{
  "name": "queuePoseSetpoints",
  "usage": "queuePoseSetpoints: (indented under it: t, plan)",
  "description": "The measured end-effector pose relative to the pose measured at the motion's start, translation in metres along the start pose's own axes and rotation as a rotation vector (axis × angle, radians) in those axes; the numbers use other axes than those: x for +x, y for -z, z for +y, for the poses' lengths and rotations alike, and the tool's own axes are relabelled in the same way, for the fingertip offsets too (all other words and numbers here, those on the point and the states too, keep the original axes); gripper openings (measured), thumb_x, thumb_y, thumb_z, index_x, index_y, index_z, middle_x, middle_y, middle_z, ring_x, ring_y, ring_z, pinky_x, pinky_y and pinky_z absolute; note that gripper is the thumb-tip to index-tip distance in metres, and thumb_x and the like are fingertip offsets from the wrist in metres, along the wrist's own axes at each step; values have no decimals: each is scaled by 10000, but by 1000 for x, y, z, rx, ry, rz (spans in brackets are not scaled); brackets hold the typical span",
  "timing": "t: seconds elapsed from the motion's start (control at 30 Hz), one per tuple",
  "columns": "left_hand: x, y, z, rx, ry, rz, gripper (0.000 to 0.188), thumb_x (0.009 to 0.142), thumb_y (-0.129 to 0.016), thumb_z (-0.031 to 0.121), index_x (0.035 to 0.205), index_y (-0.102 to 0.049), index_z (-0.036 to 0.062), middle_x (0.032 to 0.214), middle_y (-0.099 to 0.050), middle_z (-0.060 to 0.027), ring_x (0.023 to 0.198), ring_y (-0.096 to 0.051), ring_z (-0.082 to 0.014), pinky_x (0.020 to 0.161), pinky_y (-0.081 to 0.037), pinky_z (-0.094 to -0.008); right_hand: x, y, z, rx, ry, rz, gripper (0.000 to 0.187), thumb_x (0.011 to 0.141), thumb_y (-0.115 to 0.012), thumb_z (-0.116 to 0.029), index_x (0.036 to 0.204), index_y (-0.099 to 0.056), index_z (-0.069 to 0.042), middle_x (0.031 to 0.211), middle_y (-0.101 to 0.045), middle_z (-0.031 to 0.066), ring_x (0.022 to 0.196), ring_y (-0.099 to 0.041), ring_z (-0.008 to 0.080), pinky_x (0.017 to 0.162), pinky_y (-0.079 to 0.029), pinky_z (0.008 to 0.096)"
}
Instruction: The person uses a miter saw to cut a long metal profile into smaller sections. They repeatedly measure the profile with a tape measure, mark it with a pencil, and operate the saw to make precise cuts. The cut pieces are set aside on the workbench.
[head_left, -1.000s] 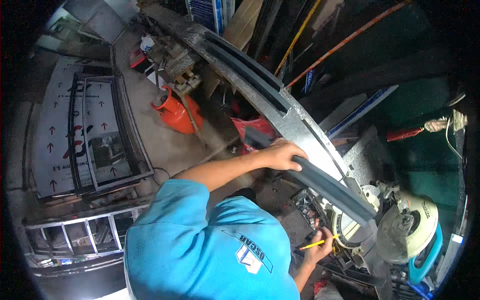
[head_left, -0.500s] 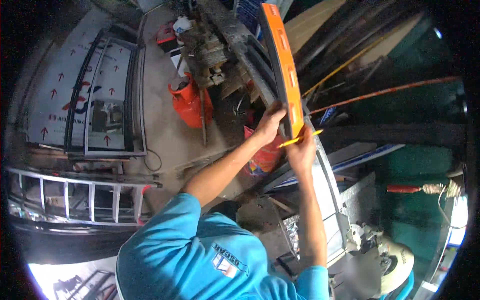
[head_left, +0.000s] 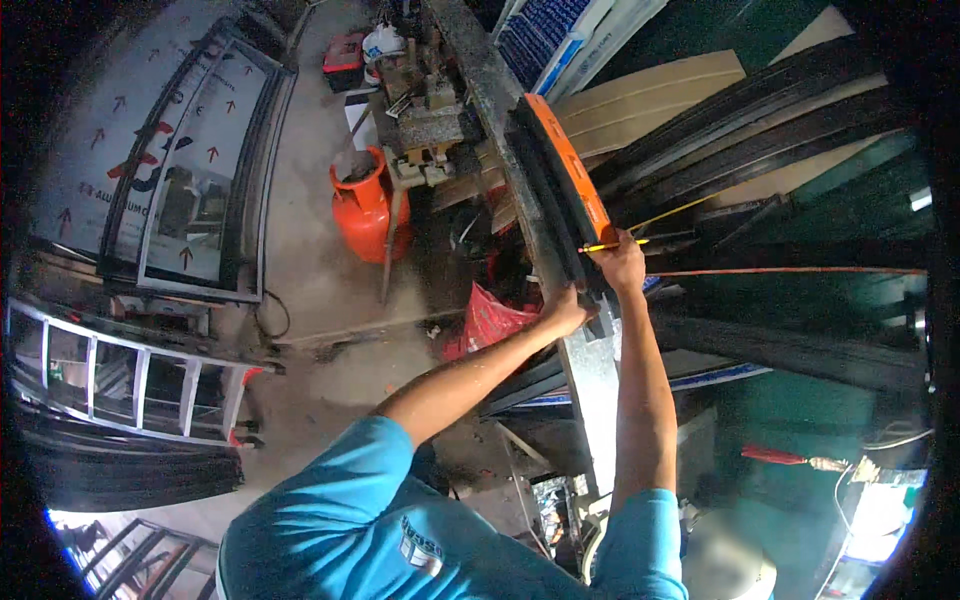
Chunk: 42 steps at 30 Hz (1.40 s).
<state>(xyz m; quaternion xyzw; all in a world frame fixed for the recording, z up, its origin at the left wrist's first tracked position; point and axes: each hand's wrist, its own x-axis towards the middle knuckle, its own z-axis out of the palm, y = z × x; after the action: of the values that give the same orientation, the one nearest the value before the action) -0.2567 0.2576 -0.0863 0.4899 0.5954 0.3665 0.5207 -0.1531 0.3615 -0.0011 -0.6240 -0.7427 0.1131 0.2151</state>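
A long orange bar with slots along it (head_left: 568,150) lies over dark metal profiles (head_left: 548,190) on a narrow bench (head_left: 592,385). My right hand (head_left: 624,266) is closed at the bar's near end, with a yellow pencil (head_left: 632,243) held crosswise in the fingers. My left hand (head_left: 566,312) is closed around the near end of the dark profiles, a little below and left of the right hand. Its fingertips are partly hidden.
An orange gas cylinder (head_left: 372,215) and a red bag (head_left: 490,318) stand left of the bench. An aluminium ladder (head_left: 140,375) and framed panels (head_left: 200,190) are farther left. Long dark profiles (head_left: 760,130) fan out at right. A cream, partly blurred object (head_left: 755,575) is at lower right.
The orange bar has come down onto the dark profiles. My left hand has moved down from the bar to the profiles' end; my right hand has shifted slightly up, still holding the pencil.
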Motion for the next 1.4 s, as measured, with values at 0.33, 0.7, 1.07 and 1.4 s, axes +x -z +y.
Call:
queuePoseSetpoints:
  t: [0.33, 0.7, 1.07, 1.4]
  plan:
    - [34, -12, 10, -645, 103, 252, 115, 920, -621, 147, 1000, -604, 66, 791, -668, -82, 530, -663, -189, 425, -564, -350, -4, -10, 13, 85, -69, -148, 703, 732, -849, -590, 1079, -663, -7, 969, -733, 222, 933, -713, 412, 787, -550, 462]
    - [44, 2, -4, -655, -118, 349, 204, 839, -708, -14, 1029, -633, -12, 813, -682, -88, 661, -682, -182, 555, -573, -320, -18, -11, 0, 255, -56, 12, 265, 929, -692, -219, 1078, -683, -1, 975, -736, 234, 941, -726, 373, 824, -551, 422]
    - [33, 40, -6, -873, 107, 127, 218, 869, -730, 31, 1067, -637, 31, 878, -698, -63, 744, -689, -179, 644, -602, -351, -8, -25, 34, 968, -212, -316, 197, 864, -578, 43, 986, -733, 29, 887, -713, 51, 751, -640, 132, 682, -524, 273]
    - [33, 53, -3, -780, 33, 223, 257, 963, -689, 142, 1191, -648, 31, 942, -648, -47, 749, -654, -146, 621, -622, -351, -12, -51, 49, 467, -23, -131, 276, 961, -670, -265, 1041, -734, -8, 899, -750, 210, 845, -739, 294, 753, -547, 408]
